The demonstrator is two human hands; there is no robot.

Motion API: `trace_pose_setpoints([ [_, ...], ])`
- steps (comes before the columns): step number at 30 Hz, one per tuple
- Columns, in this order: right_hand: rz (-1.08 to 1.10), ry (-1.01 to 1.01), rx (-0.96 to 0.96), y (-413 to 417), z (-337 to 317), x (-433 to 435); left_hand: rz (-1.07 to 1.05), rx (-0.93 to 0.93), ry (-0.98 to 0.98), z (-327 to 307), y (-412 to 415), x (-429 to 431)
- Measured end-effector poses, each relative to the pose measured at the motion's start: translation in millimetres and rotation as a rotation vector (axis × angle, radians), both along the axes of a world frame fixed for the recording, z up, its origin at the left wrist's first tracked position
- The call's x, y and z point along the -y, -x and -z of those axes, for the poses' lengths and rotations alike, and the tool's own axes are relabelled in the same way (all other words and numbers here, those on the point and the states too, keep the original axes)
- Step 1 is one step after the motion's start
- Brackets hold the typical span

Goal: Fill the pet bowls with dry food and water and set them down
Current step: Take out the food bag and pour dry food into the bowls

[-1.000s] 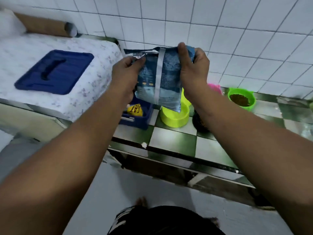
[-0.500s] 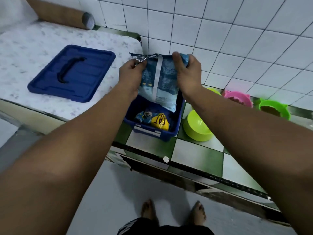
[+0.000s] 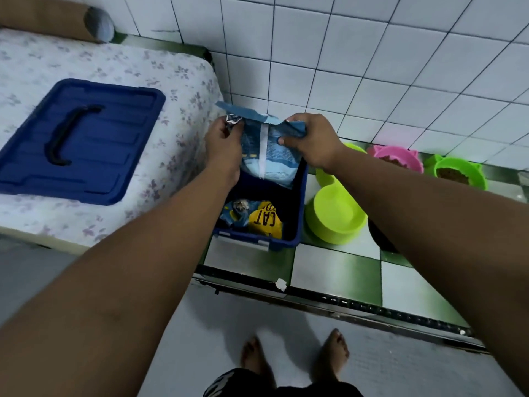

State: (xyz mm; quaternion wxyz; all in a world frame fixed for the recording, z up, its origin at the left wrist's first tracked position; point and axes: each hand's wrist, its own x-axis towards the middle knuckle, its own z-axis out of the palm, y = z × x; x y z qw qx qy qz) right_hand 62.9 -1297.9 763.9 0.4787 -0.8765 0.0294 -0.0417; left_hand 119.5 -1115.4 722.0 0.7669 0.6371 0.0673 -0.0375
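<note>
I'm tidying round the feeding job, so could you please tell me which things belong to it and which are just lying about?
In use: food bag, held by left hand and right hand; blue bin; empty lime bowl; pink bowl and green bowl with kibble.
Lying about: blue lid; cardboard tube; floral cloth.

Four bright bowls showing: three green, that's near green bowl (image 3: 335, 216), middle green bowl (image 3: 325, 177), far green bowl (image 3: 478, 181), plus one pink bowl (image 3: 412, 166). Three food bags: big blue bag (image 3: 272, 156), small blue bag (image 3: 239, 214), yellow bag (image 3: 266, 222). One bin (image 3: 299, 213), one lid (image 3: 120, 156).
</note>
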Motion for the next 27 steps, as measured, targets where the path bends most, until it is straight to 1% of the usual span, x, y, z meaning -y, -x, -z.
trace_pose_setpoints([
  [2,0.046,0.083,0.029,-1,4,2,0.054,0.030,-0.017,0,1,2],
  [4,0.036,0.183,0.001,5,10,3,0.148,0.069,-0.129,1,4,-3],
  [7,-0.161,0.418,-0.070,28,21,2,0.372,0.090,-0.397,5,15,-28],
  [9,-0.290,0.511,-0.090,43,24,-1,0.525,0.116,-0.604,2,23,-49],
  [10,-0.333,0.527,-0.101,48,24,-3,0.613,0.123,-0.670,-3,26,-58],
  [12,-0.403,0.510,-0.163,56,18,-6,0.749,0.092,-0.692,-17,30,-71],
  [14,-0.452,0.495,-0.216,60,11,-8,0.759,0.088,-0.688,-34,36,-78],
  [16,-0.462,0.518,-0.222,64,8,-15,0.709,0.196,-0.744,-47,46,-78],
  [18,-0.438,0.606,-0.208,67,11,-27,0.750,0.350,-0.847,-48,58,-70],
  [19,-0.432,0.674,-0.201,69,16,-34,0.811,0.425,-0.935,-41,63,-65],
  [21,-0.461,0.827,-0.217,71,28,-48,0.955,0.564,-1.180,-20,67,-59],
  [22,-0.484,0.910,-0.241,73,34,-54,1.014,0.576,-1.276,-8,66,-58],
  [24,-0.510,1.034,-0.315,73,44,-63,1.088,0.513,-1.379,11,63,-59],
  [27,-0.517,1.085,-0.393,67,51,-75,1.191,0.338,-1.493,17,62,-53],
])
